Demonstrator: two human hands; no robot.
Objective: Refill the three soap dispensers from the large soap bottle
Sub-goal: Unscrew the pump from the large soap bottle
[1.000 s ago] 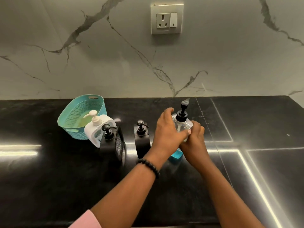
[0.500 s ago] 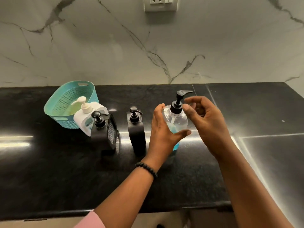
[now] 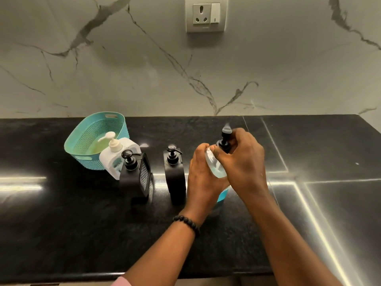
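A black beaded bracelet (image 3: 186, 221) and a pink sleeve (image 3: 121, 282) on the left arm.

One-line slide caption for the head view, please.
Left hand steadies clear blue-soap dispenser on black counter; right hand grips its black pump.

Home washroom, marble wall (image 3: 144, 79) (veined), black counter (image 3: 82, 234)

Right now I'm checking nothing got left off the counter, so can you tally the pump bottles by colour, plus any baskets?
Black pump dispensers: 2
Clear bottle with blue soap and a black pump, in both hands' grip: 1
White pump bottle: 1
Teal basket: 1
Total: 5
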